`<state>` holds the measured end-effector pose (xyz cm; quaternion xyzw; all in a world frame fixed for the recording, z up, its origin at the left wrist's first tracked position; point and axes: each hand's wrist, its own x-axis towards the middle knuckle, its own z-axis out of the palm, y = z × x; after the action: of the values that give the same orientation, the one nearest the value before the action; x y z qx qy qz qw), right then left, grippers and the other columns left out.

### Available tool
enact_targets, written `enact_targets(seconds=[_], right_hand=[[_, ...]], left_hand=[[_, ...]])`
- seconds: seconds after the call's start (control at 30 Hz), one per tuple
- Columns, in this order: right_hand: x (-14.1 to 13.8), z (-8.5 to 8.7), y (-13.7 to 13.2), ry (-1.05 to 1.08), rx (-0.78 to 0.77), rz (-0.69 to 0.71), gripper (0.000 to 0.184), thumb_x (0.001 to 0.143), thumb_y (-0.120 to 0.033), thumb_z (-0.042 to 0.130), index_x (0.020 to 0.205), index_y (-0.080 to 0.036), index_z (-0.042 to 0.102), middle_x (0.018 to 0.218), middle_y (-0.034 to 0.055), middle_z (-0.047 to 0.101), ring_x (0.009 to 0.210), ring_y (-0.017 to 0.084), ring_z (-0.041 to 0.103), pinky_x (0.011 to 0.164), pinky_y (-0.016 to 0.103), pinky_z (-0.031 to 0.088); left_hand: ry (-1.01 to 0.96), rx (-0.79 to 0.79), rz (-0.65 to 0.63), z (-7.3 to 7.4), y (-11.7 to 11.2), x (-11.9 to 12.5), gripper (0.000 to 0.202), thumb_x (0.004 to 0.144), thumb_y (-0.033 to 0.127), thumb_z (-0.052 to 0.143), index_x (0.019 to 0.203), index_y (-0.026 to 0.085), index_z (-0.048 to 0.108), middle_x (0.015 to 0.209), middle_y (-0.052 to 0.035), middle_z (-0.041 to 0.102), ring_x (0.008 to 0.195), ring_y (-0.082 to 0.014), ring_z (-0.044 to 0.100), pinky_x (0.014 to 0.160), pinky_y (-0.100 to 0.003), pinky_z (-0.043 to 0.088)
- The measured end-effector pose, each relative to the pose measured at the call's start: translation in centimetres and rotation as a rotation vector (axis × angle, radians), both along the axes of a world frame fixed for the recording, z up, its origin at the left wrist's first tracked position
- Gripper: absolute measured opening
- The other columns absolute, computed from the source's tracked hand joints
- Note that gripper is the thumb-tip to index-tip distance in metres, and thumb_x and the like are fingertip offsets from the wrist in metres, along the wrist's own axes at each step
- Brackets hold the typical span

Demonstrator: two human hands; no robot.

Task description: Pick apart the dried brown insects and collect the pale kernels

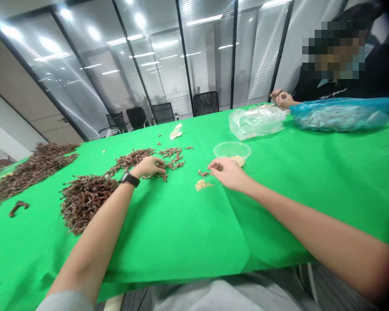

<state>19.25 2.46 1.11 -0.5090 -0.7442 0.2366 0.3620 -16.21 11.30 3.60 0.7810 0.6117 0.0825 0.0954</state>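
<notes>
The left hand (148,167) lies palm-down, fingers curled narrow onto dried brown sprigs (155,176), grip unclear, while the right hand (227,172) arches with fingers bunched, holding nothing visible, a seed pile (202,185) at its 8 o'clock and a plastic bowl (231,150) at 12 o'clock.

On the counter (188,242), heaps of sprigs (87,203) lie left of the left hand (148,167), which rests on scattered sprigs (171,159). The right hand (227,173) sits just beside a small seed pile (202,185), before a plastic bowl (231,151), with a plastic bag (256,122) behind.
</notes>
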Motion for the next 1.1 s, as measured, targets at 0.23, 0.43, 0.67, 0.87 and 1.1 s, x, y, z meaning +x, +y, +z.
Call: enact_targets(seconds=[0.23,0.43,0.67,0.87,1.1], right_hand=[[-0.3,-0.1,-0.5,-0.009,-0.030,0.056,0.018,0.083,-0.016,0.055,0.087,-0.016,0.073,0.080,0.0051,0.073,0.074,0.017,0.062,0.069,0.028,0.045],[-0.2,-0.6,-0.3,-0.017,-0.039,0.083,0.019,0.083,-0.017,0.054,0.088,-0.017,0.073,0.078,0.0041,0.072,0.075,0.018,0.061,0.068,0.028,0.043],[-0.2,-0.7,-0.5,-0.030,-0.057,0.097,0.021,0.084,-0.019,0.054,0.091,-0.017,0.074,0.076,0.0038,0.070,0.071,0.017,0.059,0.064,0.028,0.041],[-0.3,-0.6,-0.6,-0.028,-0.068,0.109,0.022,0.087,-0.021,0.053,0.093,-0.017,0.074,0.077,0.0039,0.071,0.070,0.017,0.059,0.064,0.028,0.041],[-0.4,-0.6,-0.7,-0.047,-0.062,0.126,0.023,0.088,-0.024,0.053,0.093,-0.016,0.074,0.079,0.0047,0.071,0.071,0.018,0.060,0.066,0.029,0.042]], left_hand=[[-0.300,-0.125,-0.071,0.8,-1.2,1.5,0.062,0.068,0.061,0.080,0.114,0.019,0.077,0.102,-0.0067,0.079,0.092,-0.0235,0.073,0.086,-0.032,0.056],[-0.283,0.036,-0.044,2.6,-1.8,1.5,0.062,0.088,0.065,0.061,0.127,0.018,0.071,0.126,-0.0099,0.073,0.112,-0.0250,0.069,0.099,-0.034,0.052],[0.295,-0.064,0.126,2.3,-1.0,-1.1,0.075,0.057,0.042,0.087,0.127,0.018,0.071,0.134,-0.0175,0.068,0.124,-0.0370,0.063,0.101,-0.037,0.049],[0.317,-0.191,0.103,1.5,-0.8,-1.5,0.076,0.053,0.041,0.085,0.125,0.020,0.071,0.137,-0.0163,0.066,0.123,-0.0362,0.064,0.096,-0.034,0.051],[0.251,-0.262,0.033,1.8,-1.3,-0.7,0.063,0.050,0.041,0.081,0.110,0.021,0.075,0.093,-0.0065,0.079,0.083,-0.0263,0.073,0.065,-0.026,0.050]])
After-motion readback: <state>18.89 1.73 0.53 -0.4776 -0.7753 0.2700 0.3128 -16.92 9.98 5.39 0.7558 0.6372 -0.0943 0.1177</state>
